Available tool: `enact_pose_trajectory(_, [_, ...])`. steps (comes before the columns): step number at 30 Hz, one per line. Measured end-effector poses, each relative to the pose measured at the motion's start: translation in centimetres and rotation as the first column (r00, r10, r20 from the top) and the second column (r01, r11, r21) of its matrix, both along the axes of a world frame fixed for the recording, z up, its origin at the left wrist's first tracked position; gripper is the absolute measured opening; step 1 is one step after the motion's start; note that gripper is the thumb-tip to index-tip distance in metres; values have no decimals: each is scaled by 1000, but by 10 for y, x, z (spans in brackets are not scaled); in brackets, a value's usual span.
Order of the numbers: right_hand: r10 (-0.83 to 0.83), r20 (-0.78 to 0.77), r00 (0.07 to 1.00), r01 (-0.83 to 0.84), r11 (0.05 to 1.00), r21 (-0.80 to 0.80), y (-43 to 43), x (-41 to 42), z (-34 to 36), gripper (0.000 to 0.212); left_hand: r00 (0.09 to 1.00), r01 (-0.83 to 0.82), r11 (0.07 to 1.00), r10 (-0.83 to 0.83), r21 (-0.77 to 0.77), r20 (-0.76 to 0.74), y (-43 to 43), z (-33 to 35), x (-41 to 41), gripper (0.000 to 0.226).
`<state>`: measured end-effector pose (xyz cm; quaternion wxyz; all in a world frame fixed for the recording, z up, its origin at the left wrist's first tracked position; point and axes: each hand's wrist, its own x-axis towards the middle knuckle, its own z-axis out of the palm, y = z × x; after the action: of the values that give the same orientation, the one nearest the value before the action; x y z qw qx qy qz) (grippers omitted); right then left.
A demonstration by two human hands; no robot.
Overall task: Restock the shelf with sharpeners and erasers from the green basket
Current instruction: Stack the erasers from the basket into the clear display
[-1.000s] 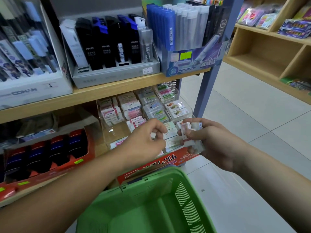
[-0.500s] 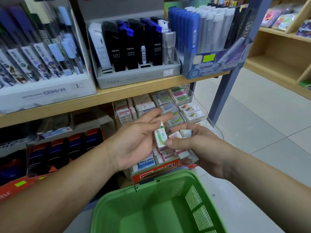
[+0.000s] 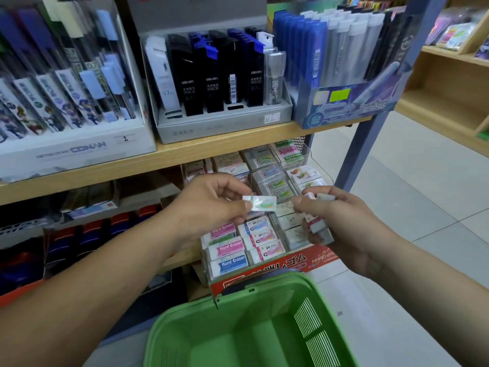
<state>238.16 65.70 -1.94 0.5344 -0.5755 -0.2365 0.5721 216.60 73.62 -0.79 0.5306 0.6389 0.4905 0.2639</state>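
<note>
The left hand (image 3: 211,205) is pinching one wrapped eraser (image 3: 260,203). At its 3 o'clock, the right hand (image 3: 341,223) is gripping about three erasers (image 3: 317,224). One green basket (image 3: 201,321) is sitting at 6 o'clock.

Hands in view: two, one left hand (image 3: 209,207) and one right hand (image 3: 344,221).

Green basket (image 3: 238,340): one.

Loose stock: one wrapped eraser (image 3: 260,202), pinched in the left hand. The right hand grips a handful of erasers (image 3: 317,225). At least three ends show, but the exact number cannot be read.

Upper shelf (image 3: 185,157): three display boxes, namely one white box (image 3: 74,152), one grey box (image 3: 219,125) and one blue box (image 3: 344,102). The blue box carries one green sticker (image 3: 340,95).

Clear tray (image 3: 304,152): one. Its front left column shows three Hard Eraser sleeves (image 3: 230,246). The column beside it shows three C-marked sleeves (image 3: 264,238). The remaining compartments are too blurred to count.
</note>
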Motion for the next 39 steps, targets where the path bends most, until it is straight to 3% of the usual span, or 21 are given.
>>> enact_pose_trajectory(3, [-7, -60, 998, 6, 1000, -8, -1, 7, 4, 23, 985, -124, 986, 136, 116, -107, 8, -11, -5, 16])
enact_pose_trajectory(6, [41, -76, 996, -42, 999, -15, -4, 6, 3, 22, 949, -121, 941, 203, 315, -243, 24, -23, -9, 14])
enact_pose_trajectory(15, [93, -61, 994, -94, 996, -1, 4, -10, -6, 31, 921, -75, 908, 221, 412, -322, 53, -43, 9, 23])
enact_pose_trajectory(22, [127, -204, 971, -126, 992, 19, 6, -10, -5, 42, 810, 201, 766, 221, 611, -544, 55, -49, 4, 14])
enact_pose_trajectory(27, [192, -257, 947, -179, 981, 75, 9, -8, -9, 53, 698, 324, 759, 211, 565, -684, 54, -47, 6, 25])
enact_pose_trajectory(29, [219, -258, 941, -203, 975, 85, 12, -9, -11, 62, 737, 330, 737, 189, 590, -649, 49, -39, 10, 26])
enact_pose_trajectory(31, [249, -253, 935, -231, 968, 97, 14, -12, -11, 64, 887, 237, 807, 47, 541, -459, 36, -24, 17, 22])
enact_pose_trajectory(33, [272, -242, 931, -253, 961, 109, 15, -16, -9, 58, 957, 224, 936, -160, 271, -240, 21, -11, 23, 22])
enact_pose_trajectory(34, [271, -240, 932, -252, 962, 107, 16, -18, -9, 53, 960, 244, 956, -214, 162, -182, 14, -8, 25, 23])
enact_pose_trajectory(39, [184, -225, 957, -172, 982, 71, 24, -25, -15, 44, 991, 133, 991, -132, 31, -36, 17, -3, 11, 22])
